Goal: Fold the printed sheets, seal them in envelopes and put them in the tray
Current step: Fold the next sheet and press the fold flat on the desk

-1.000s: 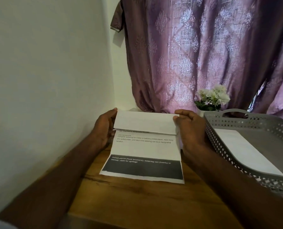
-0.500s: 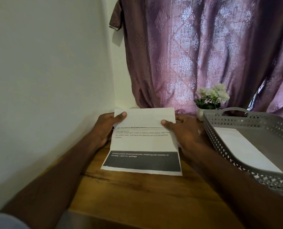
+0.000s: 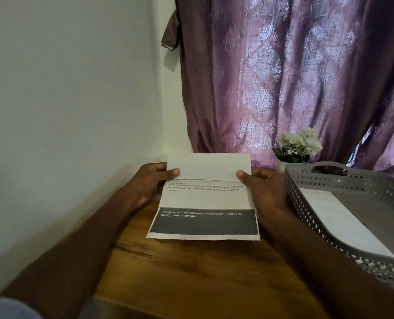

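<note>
White printed sheet lies near the wooden table's far left corner, its top flap folded toward the person. Left hand and right hand pinch the flap's corners. Grey perforated tray at the right edge holds an envelope.

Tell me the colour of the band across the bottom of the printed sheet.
Dark grey with white lettering, on the printed sheet, seen in the head view.

Dim room, backlit curtain — wide-angle bowing, soft edges
</note>
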The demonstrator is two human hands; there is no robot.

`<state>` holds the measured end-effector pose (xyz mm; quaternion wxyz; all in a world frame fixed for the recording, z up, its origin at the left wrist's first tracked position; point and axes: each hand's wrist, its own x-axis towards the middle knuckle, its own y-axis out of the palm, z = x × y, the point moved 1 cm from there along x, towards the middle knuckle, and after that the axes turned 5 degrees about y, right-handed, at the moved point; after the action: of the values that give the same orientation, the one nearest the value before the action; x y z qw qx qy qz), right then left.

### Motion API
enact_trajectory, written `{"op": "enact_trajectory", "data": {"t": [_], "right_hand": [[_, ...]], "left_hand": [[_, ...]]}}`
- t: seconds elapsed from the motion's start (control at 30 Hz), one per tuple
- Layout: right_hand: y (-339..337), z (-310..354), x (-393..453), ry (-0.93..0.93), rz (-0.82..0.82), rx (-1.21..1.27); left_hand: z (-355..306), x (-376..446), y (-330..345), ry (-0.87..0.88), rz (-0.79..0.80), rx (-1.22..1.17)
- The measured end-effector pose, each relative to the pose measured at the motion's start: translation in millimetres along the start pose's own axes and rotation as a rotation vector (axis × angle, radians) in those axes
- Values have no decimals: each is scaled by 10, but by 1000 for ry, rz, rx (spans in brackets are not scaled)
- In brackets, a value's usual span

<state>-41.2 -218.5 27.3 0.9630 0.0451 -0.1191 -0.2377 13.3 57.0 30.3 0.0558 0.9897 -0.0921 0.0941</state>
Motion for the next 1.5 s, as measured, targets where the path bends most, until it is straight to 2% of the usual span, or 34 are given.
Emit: {"op": "enact_trajectory", "data": {"t": [0.1, 0.33, 0.6, 0.87, 1.0, 1.13, 1.3, 1.5], "right_hand": [[-17, 23, 0, 6, 15, 28], [-21, 12, 30, 69, 60, 27], [-32, -45, 108, 34, 41, -21], [-80, -64, 131, 23, 51, -45], [-67, -104, 141, 101, 57, -7], [-58, -104, 135, 146, 83, 29], [-49, 56, -10, 318, 179, 195], [5, 19, -5, 184, 93, 173]], "left_hand": [[-30, -34, 26, -31, 56, 19], [-52, -25, -75, -32, -40, -46], [-89, -60, -91, 7, -8, -51], [-86, -72, -184, -48, 33, -71], [-109, -72, -189, -73, -5, -33], [-113, -74, -195, -83, -12, -100], [-132, -89, -182, -118, 16, -92], [-115, -79, -180, -5, -40, 32]]}}
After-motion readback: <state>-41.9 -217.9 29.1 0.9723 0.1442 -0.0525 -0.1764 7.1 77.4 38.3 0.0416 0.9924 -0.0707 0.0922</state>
